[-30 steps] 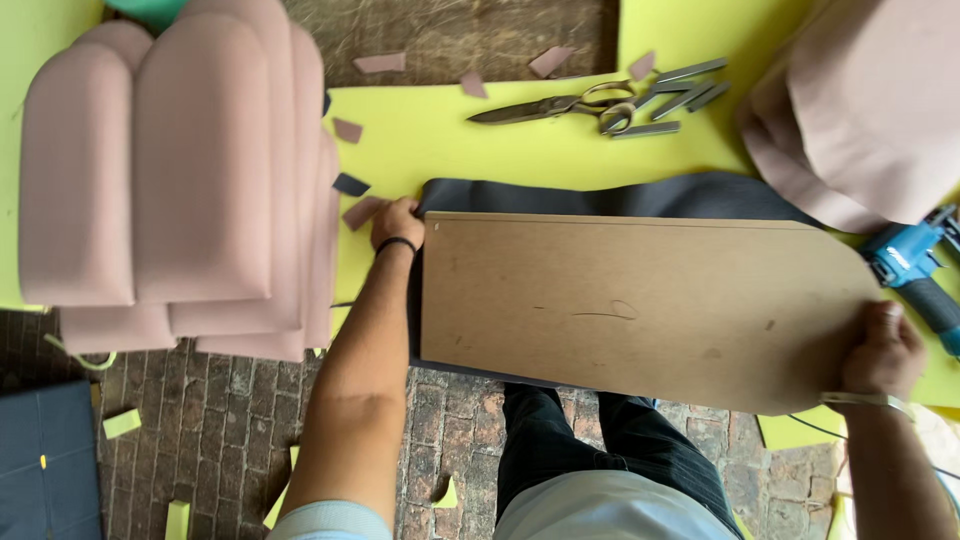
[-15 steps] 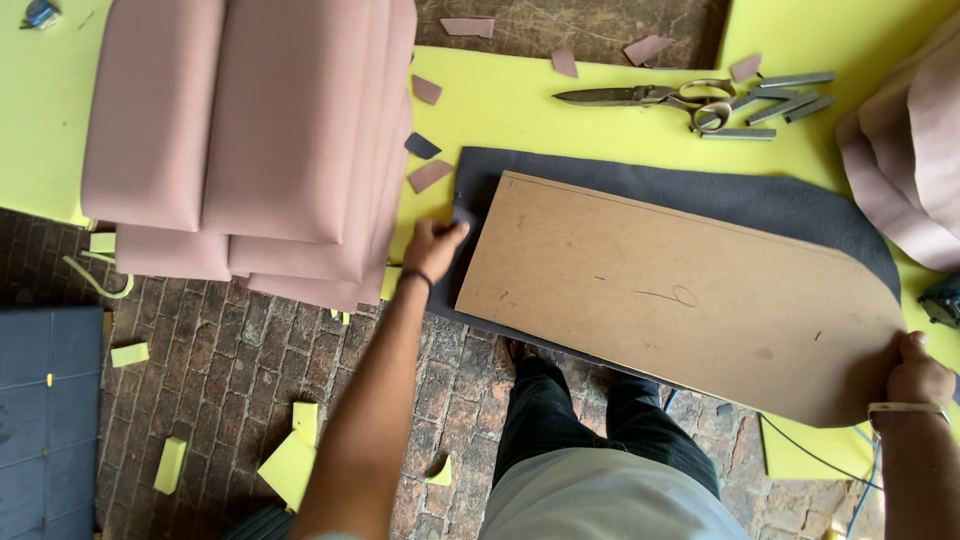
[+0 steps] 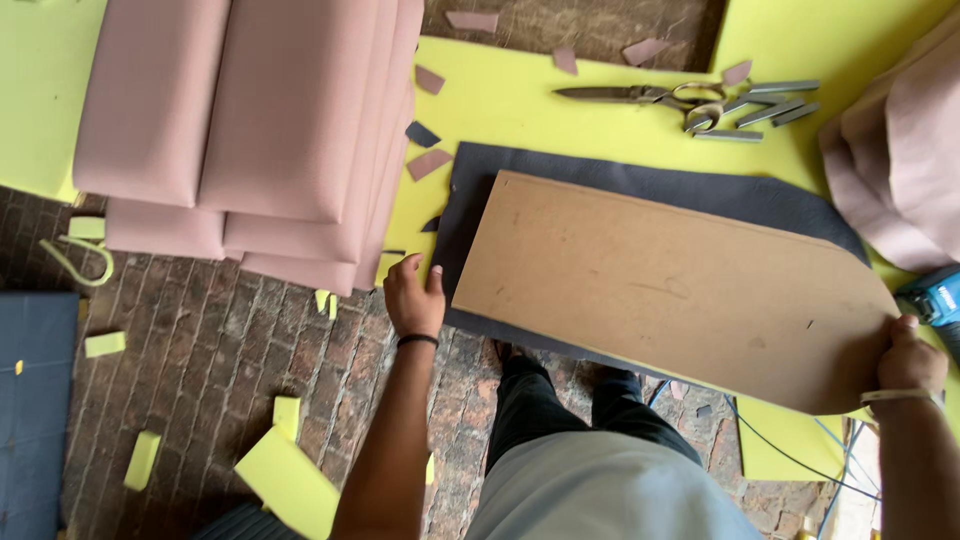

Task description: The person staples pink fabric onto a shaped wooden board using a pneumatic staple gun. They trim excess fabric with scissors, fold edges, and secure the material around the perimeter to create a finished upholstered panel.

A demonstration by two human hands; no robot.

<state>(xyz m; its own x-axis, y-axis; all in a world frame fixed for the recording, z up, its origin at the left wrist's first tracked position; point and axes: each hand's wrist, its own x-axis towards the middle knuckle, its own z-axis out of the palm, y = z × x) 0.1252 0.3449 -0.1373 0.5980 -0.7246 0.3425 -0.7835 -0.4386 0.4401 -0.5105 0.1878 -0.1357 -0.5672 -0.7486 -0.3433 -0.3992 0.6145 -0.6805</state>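
Note:
A brown fibreboard panel point(image 3: 670, 285) with one tapered end lies on a dark grey sheet of material point(image 3: 600, 178), both over yellow foam point(image 3: 520, 95). My left hand point(image 3: 413, 298) grips the near left corner of the dark sheet, beside the panel's left edge. My right hand point(image 3: 908, 358) holds the panel's tapered right end. My legs in dark trousers stand below the panel.
A stack of pink padded cushions point(image 3: 250, 130) lies at upper left. Scissors point(image 3: 640, 95) and grey metal strips point(image 3: 765, 105) rest on the foam at top. Pink fabric point(image 3: 900, 160) is at right, a blue power tool point(image 3: 935, 300) beside it. Yellow foam scraps point(image 3: 290, 480) litter the brick floor.
My view has shifted, so the panel and sheet now sit more to the right and tilted. My left hand has moved from the panel's top left corner down to the sheet's near corner.

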